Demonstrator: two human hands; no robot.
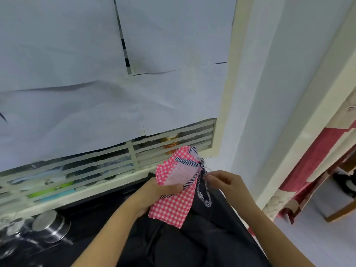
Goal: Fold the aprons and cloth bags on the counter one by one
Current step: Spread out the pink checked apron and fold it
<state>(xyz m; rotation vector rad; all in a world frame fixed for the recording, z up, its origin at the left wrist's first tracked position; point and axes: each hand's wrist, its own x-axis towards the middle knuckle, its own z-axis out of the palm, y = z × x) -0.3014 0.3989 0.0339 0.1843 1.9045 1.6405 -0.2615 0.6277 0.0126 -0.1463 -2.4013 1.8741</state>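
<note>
While we look down through the head camera, our left hand (pixel 162 189) grips the pink checked cloth (pixel 173 208), bunched and raised above the black bench (pixel 92 214); our right hand (pixel 226 182), just beside it, pinches the cloth's striped strap (pixel 207 195), whose loop hangs toward a dark cloth (pixel 192 239) spread over the bench. At the bench's left end stand lidded steel pots (pixel 49 222), and behind them a louvred window (pixel 173 140) is mostly covered by white paper sheets (pixel 77 103). To the right rise a pale wall (pixel 260 93) and a cream door frame (pixel 308 97), with a red-and-cream curtain (pixel 316 164) beyond.
</note>
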